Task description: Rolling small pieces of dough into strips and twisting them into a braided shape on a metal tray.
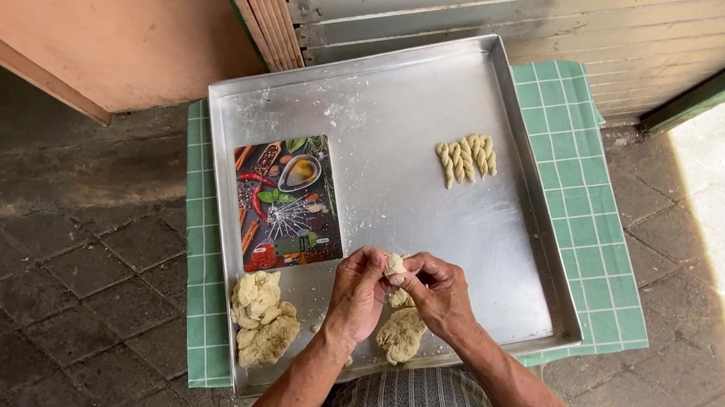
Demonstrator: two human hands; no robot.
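Person's forearms and striped clothing run off bottom edge; no face in view. Small dough piece mostly covered by fingers of left hand and right hand. Dough lump partly hidden under right hand. Green checked cloth mostly hidden beneath metal tray. Twisted dough sticks too small to count.

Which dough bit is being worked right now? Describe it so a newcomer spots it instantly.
Start at the big metal tray on the green checked cloth. At its near edge, the left hand and right hand meet. Pinched between their fingertips is the small dough piece, the only dough lifted off the tray.
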